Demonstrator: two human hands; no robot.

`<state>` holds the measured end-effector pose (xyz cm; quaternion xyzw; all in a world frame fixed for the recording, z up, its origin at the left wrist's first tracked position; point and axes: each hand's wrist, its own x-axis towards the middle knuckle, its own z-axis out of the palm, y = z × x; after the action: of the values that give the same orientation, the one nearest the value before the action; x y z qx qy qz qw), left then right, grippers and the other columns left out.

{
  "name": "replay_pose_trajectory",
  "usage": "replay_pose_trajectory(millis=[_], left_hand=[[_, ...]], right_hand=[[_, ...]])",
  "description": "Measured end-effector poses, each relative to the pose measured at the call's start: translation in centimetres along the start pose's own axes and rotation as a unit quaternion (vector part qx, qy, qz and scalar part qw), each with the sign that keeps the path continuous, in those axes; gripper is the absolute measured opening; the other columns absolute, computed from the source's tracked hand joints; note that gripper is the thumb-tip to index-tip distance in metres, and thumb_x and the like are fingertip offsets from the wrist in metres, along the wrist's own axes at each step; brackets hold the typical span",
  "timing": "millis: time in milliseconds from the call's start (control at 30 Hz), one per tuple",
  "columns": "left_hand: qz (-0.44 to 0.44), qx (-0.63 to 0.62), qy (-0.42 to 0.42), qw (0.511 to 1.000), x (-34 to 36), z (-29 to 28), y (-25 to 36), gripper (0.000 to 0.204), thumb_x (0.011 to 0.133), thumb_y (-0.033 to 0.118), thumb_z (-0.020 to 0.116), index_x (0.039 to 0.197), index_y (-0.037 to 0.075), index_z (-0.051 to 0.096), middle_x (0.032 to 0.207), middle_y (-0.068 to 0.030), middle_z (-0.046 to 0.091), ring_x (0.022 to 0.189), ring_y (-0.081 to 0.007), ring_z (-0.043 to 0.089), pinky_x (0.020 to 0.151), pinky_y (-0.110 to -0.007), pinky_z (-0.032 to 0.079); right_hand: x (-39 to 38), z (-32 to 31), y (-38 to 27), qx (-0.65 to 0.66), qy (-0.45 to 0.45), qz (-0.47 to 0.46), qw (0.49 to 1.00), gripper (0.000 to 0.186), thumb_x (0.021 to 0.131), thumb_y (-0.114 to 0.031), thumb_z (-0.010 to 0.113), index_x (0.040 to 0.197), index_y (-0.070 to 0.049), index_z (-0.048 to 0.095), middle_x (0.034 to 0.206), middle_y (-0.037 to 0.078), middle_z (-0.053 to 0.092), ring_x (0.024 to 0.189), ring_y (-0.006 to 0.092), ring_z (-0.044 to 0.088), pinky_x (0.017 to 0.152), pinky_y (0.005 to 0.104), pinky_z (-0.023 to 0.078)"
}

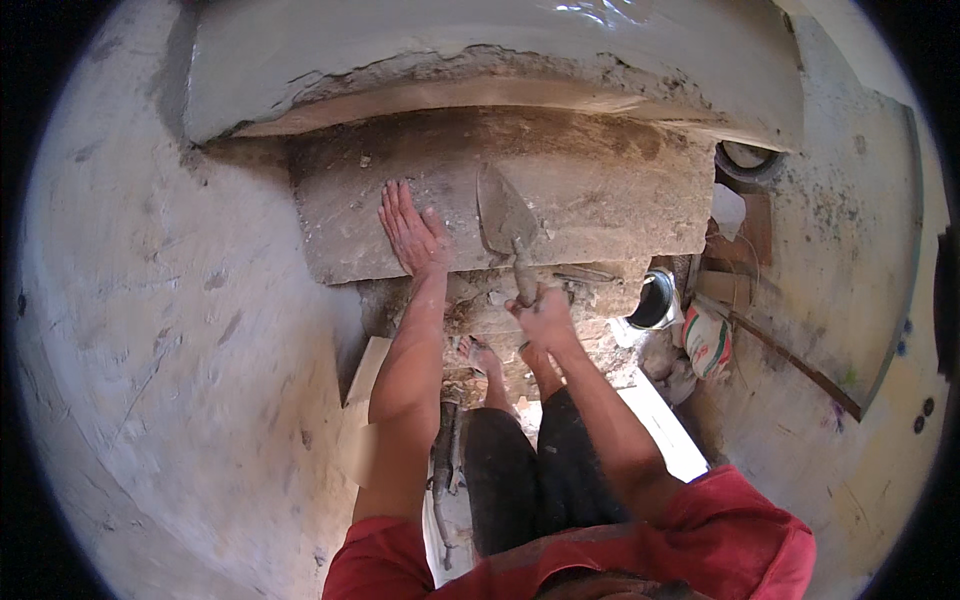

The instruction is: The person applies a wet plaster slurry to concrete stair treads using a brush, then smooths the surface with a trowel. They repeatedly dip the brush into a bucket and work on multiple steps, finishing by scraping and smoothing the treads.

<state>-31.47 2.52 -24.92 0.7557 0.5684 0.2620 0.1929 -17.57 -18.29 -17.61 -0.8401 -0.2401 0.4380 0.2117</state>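
My left hand [411, 228] lies on the dusty grey-brown step [610, 190], palm down with its fingers stretched out. In my right hand [543, 314] is the handle of a trowel [504, 212]. The trowel's pointed grey blade rests on or just over the same step, to the right of my left hand; whether it touches cannot be told. Small crumbs of mortar are scattered on the step around the hand and blade. Beyond it rises a higher step with smooth wet grey plaster [480, 30] and a rough, ragged lower edge.
A dark-mouthed bucket [655, 298] stands on the right, beside a white, red and green bag [707, 340]. Past them a long thin bar [795, 365] leans along the wall. A round container [748, 160] sits farther up. My bare feet [482, 355] are on a lower, rubble-strewn step.
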Motion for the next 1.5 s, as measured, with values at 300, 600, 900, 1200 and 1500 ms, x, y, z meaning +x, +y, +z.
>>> replay_pose_trajectory(millis=[300,600,900,1200,1500], left_hand=[[0.012,0.015,0.011,1.000,-0.1,0.5,-0.2,0.057,0.106,0.032,0.043,0.156,0.003,0.039,0.164,-0.0229,0.036,0.153,-0.0422,0.030,0.127,-0.058,0.018],[-0.003,0.027,-0.012,1.000,-0.3,0.4,-0.6,0.061,0.103,0.028,0.049,0.157,0.003,0.037,0.165,-0.0215,0.034,0.155,-0.0396,0.028,0.129,-0.055,0.016],[-0.027,0.020,-0.045,0.998,0.4,-1.2,0.2,0.068,0.097,0.020,0.058,0.158,0.003,0.034,0.168,-0.0206,0.030,0.157,-0.0379,0.025,0.130,-0.053,0.015],[-0.032,0.031,-0.037,0.998,0.1,-0.7,-0.2,0.067,0.098,0.023,0.057,0.157,0.002,0.034,0.168,-0.0202,0.029,0.158,-0.0358,0.023,0.131,-0.052,0.013],[-0.014,0.008,-0.014,1.000,-0.2,-0.8,-0.6,0.067,0.098,0.024,0.059,0.156,0.001,0.034,0.167,-0.0207,0.030,0.157,-0.0372,0.025,0.130,-0.052,0.015]], right_hand=[[3.1,0.5,-2.1,-0.039,-0.020,-0.012,0.999,0.051,0.084,-0.023,0.070,0.118,0.014,0.063,0.090,0.031,0.072,0.090,0.0454,0.072,0.080,0.0518,0.057],[4.4,0.0,-7.3,0.103,-0.024,0.131,0.986,0.040,0.084,-0.027,0.081,0.106,0.004,0.071,0.072,0.021,0.069,0.072,0.0333,0.072,0.074,0.0473,0.056],[5.8,-3.1,-8.5,-0.245,0.059,-0.149,0.956,0.048,0.089,-0.032,0.075,0.124,-0.005,0.055,0.099,0.028,0.068,0.087,0.0487,0.069,0.078,0.0580,0.053],[18.3,-8.6,-11.2,-0.470,0.042,-0.291,0.832,0.030,0.102,-0.024,0.052,0.125,-0.005,0.055,0.088,0.026,0.072,0.079,0.0448,0.072,0.065,0.0554,0.056],[14.7,-8.3,-13.0,-0.443,0.066,-0.301,0.842,0.024,0.097,-0.017,0.054,0.114,-0.002,0.061,0.095,0.025,0.073,0.090,0.0467,0.073,0.076,0.0578,0.058]])
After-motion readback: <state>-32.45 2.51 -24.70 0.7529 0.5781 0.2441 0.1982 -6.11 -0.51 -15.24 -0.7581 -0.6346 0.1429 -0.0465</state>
